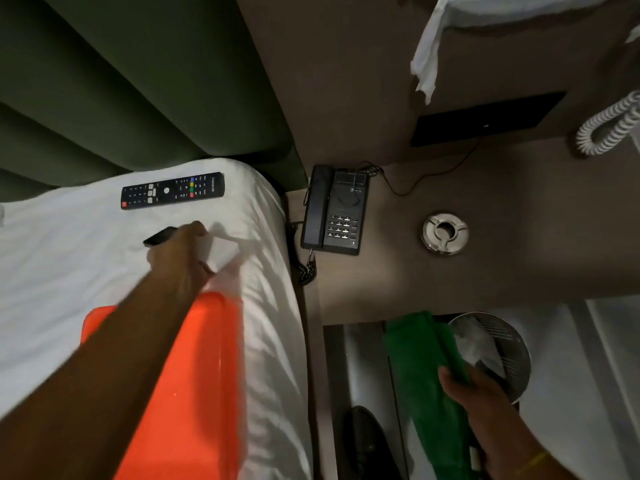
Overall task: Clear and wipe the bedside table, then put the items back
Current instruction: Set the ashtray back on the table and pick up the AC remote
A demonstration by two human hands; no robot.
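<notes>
Bedside bench (502, 237) at centre right still carries a phone and an ashtray; two items lie on the bed.

On the brown bench, the black phone (334, 211) sits at its left end, close to the bed, and the round metal ashtray (445, 232) stands well apart to its right. Left of the bench, on the white bed (86, 254), a black remote (172, 190) lies in the upper left. Just below it the left hand (180, 254) has its fingers (201, 230) closed around a small dark object (160, 236) and a white pad (221, 252), blurred. An orange tub (194, 393) sits under that forearm. At lower right the right hand (474, 386) grips a green cloth (426, 368) beside a metal bin (512, 348) on the floor.
</notes>
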